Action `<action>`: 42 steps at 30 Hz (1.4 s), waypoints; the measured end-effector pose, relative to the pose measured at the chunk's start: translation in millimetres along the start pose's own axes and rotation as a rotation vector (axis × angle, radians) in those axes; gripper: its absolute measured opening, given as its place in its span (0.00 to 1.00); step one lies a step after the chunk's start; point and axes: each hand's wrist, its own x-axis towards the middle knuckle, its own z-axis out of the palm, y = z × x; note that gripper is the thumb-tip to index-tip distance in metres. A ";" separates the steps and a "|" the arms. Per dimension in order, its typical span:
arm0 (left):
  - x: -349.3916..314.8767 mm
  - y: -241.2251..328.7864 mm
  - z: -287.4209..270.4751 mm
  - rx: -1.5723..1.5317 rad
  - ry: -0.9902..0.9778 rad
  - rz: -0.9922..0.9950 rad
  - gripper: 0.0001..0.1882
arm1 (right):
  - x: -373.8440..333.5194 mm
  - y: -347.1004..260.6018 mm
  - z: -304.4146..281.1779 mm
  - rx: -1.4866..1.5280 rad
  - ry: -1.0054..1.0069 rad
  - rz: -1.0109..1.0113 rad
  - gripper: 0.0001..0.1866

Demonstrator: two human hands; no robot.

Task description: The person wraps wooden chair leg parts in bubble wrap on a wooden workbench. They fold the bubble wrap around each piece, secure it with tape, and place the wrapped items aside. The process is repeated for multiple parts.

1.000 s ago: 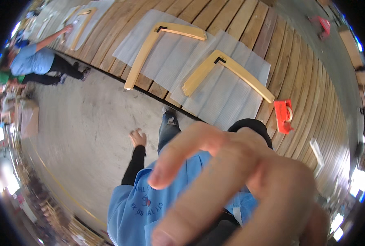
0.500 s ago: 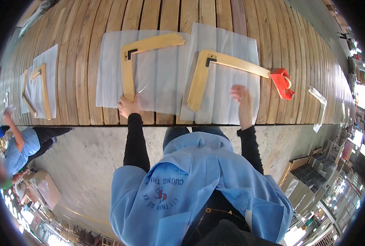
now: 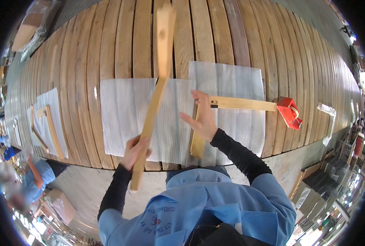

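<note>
slatted worktop [image 3: 80, 69] below, our left hand [image 3: 135, 152] has lifted one wooden frame [image 3: 154, 110] off its foam sheet [image 3: 123, 115], grip closed; our right hand [image 3: 203, 121] spreads wide over the second frame [image 3: 244, 103].

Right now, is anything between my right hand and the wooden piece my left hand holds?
Nothing visible stands between your right hand and the wooden piece in your left hand; a foam sheet shows through the gap. Another L-shaped piece is partly behind your right hand.
</note>
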 end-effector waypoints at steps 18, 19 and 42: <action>171.3 -79.3 27.3 1.365 0.400 0.890 0.34 | 293.7 176.5 -179.2 -1.258 0.054 0.025 0.41; 161.8 -96.4 13.3 1.503 0.366 0.822 0.36 | 295.4 188.3 -170.1 -1.304 -0.018 -0.025 0.43; 201.2 -118.8 70.4 1.457 0.605 0.583 0.28 | 7.5 165.4 -180.5 -1.054 -0.566 0.156 0.47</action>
